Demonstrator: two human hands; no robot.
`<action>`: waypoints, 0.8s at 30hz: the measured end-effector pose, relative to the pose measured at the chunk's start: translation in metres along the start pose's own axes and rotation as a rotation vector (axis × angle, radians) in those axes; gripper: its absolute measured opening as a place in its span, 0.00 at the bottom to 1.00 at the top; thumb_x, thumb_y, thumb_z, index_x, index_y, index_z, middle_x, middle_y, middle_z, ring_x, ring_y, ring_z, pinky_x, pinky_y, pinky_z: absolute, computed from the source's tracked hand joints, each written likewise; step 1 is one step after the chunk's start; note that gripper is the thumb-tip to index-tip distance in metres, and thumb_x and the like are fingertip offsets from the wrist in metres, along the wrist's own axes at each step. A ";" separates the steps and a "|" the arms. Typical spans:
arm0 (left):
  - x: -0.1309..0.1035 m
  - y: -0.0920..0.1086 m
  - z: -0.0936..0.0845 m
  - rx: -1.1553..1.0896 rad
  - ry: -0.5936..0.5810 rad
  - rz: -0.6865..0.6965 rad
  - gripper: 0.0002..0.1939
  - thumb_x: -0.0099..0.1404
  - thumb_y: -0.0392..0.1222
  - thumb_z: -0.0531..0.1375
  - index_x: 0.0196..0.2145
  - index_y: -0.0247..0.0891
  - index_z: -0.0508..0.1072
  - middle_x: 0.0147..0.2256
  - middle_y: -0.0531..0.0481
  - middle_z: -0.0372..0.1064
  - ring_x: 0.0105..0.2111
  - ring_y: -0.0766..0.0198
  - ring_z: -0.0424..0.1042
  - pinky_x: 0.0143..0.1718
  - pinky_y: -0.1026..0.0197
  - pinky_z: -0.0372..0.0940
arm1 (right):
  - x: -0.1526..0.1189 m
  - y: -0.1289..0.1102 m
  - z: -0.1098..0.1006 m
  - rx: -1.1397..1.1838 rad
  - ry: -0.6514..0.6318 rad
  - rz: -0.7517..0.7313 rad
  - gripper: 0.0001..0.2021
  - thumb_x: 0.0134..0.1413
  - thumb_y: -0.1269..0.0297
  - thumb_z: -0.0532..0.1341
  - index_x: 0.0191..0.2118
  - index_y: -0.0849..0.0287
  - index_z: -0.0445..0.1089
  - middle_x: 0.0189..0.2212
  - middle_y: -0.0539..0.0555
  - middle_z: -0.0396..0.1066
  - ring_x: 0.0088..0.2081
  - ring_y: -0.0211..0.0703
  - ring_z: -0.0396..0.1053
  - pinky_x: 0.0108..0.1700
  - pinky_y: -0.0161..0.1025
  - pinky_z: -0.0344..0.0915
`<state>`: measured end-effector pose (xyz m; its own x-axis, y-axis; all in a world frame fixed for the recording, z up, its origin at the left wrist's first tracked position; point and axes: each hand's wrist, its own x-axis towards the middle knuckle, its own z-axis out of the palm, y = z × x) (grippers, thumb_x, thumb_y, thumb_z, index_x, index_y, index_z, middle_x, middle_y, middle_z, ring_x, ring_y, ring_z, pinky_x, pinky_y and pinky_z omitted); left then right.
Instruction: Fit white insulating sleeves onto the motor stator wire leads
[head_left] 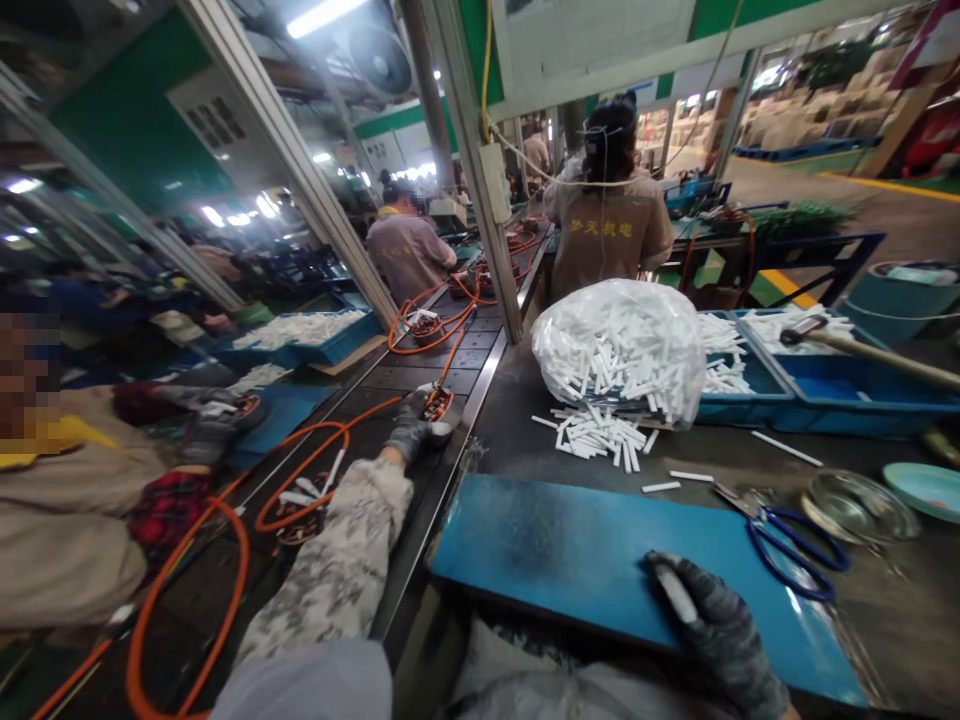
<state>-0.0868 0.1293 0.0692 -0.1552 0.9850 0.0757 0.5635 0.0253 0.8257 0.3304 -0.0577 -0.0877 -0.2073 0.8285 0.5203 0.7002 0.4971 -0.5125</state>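
My left hand, in a grey glove, reaches forward over the conveyor. Its fingers are wrapped on the side of a round copper-wound part with an orange cable running from it. At the lower right my right hand, in a dark grey glove, is closed around a short white tube above the blue mat. Beyond the mat, white tubes spill from a clear plastic bag.
Blue-handled scissors, a glass dish and a hammer lie to the right, by blue bins. A co-worker's gloved hands are at the left. A metal post rises beside the conveyor. Looped orange cables cross the belt.
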 end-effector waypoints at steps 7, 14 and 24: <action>-0.103 -0.020 0.037 -0.209 -0.335 0.204 0.34 0.45 0.37 0.73 0.51 0.43 0.69 0.57 0.46 0.71 0.58 0.49 0.71 0.63 0.45 0.65 | 0.016 -0.015 0.007 0.189 0.021 0.463 0.18 0.62 0.48 0.59 0.43 0.53 0.81 0.40 0.56 0.82 0.40 0.51 0.81 0.45 0.43 0.79; -0.149 -0.004 0.086 0.130 -0.373 0.469 0.26 0.57 0.36 0.67 0.54 0.40 0.71 0.51 0.44 0.75 0.53 0.50 0.75 0.59 0.44 0.69 | 0.071 -0.048 0.012 0.418 -0.008 0.451 0.19 0.63 0.51 0.61 0.53 0.53 0.77 0.49 0.57 0.79 0.50 0.51 0.77 0.56 0.49 0.72; -0.065 0.050 0.082 0.323 -0.689 0.672 0.17 0.74 0.44 0.52 0.50 0.38 0.77 0.46 0.45 0.79 0.47 0.58 0.77 0.52 0.56 0.69 | 0.112 -0.056 0.026 0.575 -0.262 0.119 0.20 0.70 0.56 0.54 0.63 0.49 0.70 0.56 0.54 0.76 0.54 0.49 0.74 0.61 0.50 0.67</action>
<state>0.0181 0.0800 0.0602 0.7183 0.6943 0.0456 0.5707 -0.6253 0.5323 0.2504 0.0143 -0.0184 -0.3615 0.8860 0.2903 0.2657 0.3963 -0.8788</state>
